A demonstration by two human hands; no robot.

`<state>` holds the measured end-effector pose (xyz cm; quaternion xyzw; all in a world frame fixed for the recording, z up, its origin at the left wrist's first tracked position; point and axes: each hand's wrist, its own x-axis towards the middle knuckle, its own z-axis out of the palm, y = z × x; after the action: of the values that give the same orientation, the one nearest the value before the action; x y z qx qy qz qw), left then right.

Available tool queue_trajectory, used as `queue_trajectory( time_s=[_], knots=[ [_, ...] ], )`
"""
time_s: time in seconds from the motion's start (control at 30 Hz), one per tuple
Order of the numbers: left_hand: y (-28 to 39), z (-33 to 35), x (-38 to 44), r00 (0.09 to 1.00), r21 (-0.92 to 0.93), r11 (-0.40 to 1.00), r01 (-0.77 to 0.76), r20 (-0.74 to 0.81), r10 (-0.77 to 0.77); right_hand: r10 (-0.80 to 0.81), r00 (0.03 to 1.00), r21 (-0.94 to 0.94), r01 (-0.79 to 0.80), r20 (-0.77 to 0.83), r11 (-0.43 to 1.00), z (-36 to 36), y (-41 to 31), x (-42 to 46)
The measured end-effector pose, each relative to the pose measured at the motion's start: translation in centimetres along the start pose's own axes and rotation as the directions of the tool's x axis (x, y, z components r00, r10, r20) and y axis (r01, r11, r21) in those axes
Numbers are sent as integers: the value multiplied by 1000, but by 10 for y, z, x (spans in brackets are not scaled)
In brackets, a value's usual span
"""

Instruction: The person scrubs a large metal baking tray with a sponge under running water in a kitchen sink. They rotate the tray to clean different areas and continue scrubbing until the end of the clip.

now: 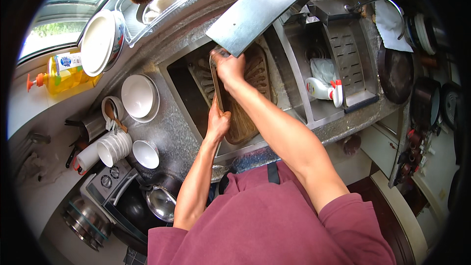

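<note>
My left hand (218, 124) grips the near end of a thin flat metal piece (216, 77), which stands nearly edge-on over the sink (184, 106). At its far end, my right hand (230, 67) is closed around a small dark pad (222, 50), pressed against the edge; its exact kind is partly hidden. Beneath my hands lies a brown-stained metal tray (241, 127) with fan-shaped ridges. My right forearm covers part of it.
A large sheet-metal panel (257, 11) juts over the sink's far side. The right basin holds a white spray bottle (320, 89) and a plastic bag (323, 70). White bowls (138, 95) stand on the left counter. A yellow soap bottle (62, 77) lies by the window.
</note>
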<state>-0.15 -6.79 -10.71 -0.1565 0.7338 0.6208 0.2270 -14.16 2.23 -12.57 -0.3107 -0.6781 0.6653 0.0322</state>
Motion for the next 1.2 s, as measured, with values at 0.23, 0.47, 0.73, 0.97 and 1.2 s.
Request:
queue_trajectory(
  time_s=[0.23, 0.47, 0.73, 0.97, 1.2],
  knots=[
    [-18, -13, -4, 997, -116, 992, 44, -56, -51, -103, 884, -148, 190, 456, 970, -61, 27, -86],
    [3, -10, -8, 999, -144, 989, 39, -26, -43, -276, 880, -6, 302, 388, 953, -70, 31, -73],
    [-2, -9, -8, 1000, -250, 968, 7, -22, -13, 223, 696, 429, -629, 683, 648, -74, 19, -69],
    [-5, -9, -8, 1000, -242, 970, 14, -18, -19, 264, 529, 336, -778, 806, 531, -80, 37, -61],
    [-6, -10, -7, 995, -212, 973, 93, -24, -100, 226, 604, 355, -686, 764, 635, -76, 43, -65]
  ],
)
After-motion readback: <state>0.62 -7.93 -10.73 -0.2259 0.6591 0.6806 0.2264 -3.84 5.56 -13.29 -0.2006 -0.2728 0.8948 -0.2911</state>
